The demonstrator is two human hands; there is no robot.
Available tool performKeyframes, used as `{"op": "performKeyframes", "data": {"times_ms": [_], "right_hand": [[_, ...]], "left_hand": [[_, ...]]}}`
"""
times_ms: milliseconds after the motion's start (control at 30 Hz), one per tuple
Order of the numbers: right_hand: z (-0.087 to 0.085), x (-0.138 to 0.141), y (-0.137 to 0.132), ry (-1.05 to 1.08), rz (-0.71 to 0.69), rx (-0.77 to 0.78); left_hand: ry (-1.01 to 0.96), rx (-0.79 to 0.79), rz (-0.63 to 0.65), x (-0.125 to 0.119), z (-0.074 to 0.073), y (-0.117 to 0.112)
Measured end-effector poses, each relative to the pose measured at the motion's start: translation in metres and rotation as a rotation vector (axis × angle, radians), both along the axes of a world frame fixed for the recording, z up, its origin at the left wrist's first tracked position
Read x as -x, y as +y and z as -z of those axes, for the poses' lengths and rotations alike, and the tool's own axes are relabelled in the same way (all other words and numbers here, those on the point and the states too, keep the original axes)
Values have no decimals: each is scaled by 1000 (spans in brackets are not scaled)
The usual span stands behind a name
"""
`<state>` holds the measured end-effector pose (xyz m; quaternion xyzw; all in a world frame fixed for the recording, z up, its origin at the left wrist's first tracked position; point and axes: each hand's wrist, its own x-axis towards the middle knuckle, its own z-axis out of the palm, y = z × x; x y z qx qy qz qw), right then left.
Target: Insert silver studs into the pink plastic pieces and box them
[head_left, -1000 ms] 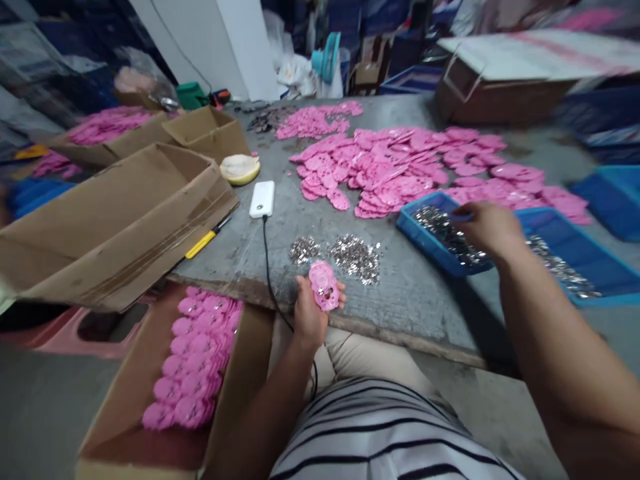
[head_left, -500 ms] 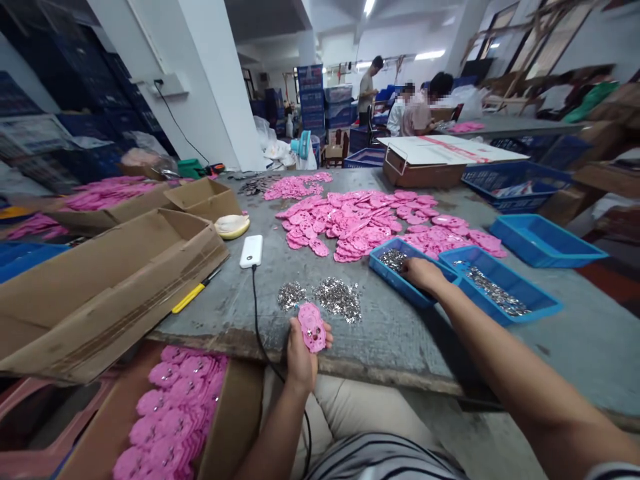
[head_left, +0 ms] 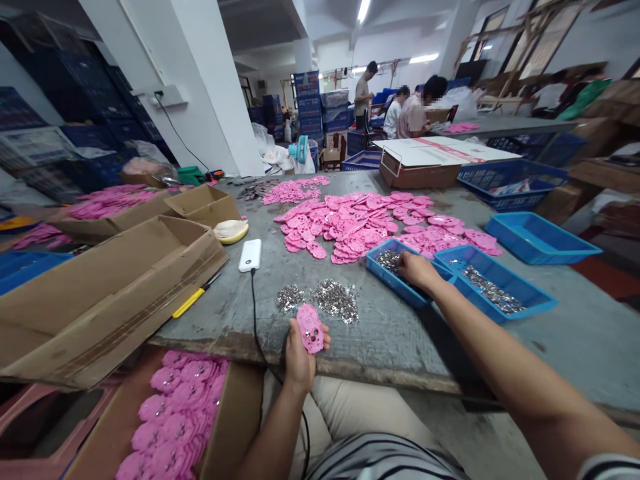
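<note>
A pink plastic piece (head_left: 310, 328) with small metal bits on its lower half is held by my left hand (head_left: 299, 360) at the table's front edge. My right hand (head_left: 417, 272) reaches into a blue tray (head_left: 395, 285) of small metal parts (head_left: 388, 260); its fingertips are down among them, so whatever they pinch is hidden. Just beyond the held piece lie two heaps of small shiny metal parts, a smaller heap (head_left: 290, 297) and a larger heap (head_left: 336, 300). Behind the tray spreads a big pile of pink pieces (head_left: 350, 223).
Right of my hand stand a second blue tray (head_left: 537, 303) with metal parts and another blue tray (head_left: 545, 252). At left are a cardboard box (head_left: 115, 293), a yellow cutter (head_left: 189, 303) and a white power bank (head_left: 250, 255) with a black cable. Below, a carton holds stacked pink pieces (head_left: 175, 407).
The view has shifted slightly. My right hand stays in the blue tray with only a small movement, and my left hand keeps the pink piece in the same place.
</note>
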<state>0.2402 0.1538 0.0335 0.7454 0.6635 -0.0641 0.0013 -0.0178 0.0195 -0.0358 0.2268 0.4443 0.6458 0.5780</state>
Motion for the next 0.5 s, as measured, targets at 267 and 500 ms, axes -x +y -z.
{"op": "performKeyframes", "data": {"times_ms": [267, 500], "right_hand": [[4, -2, 0, 15, -52, 43], [0, 0, -3, -28, -34, 93]], "left_hand": [[-16, 22, 32, 2, 2, -2], [-33, 56, 36, 1, -3, -6]]}}
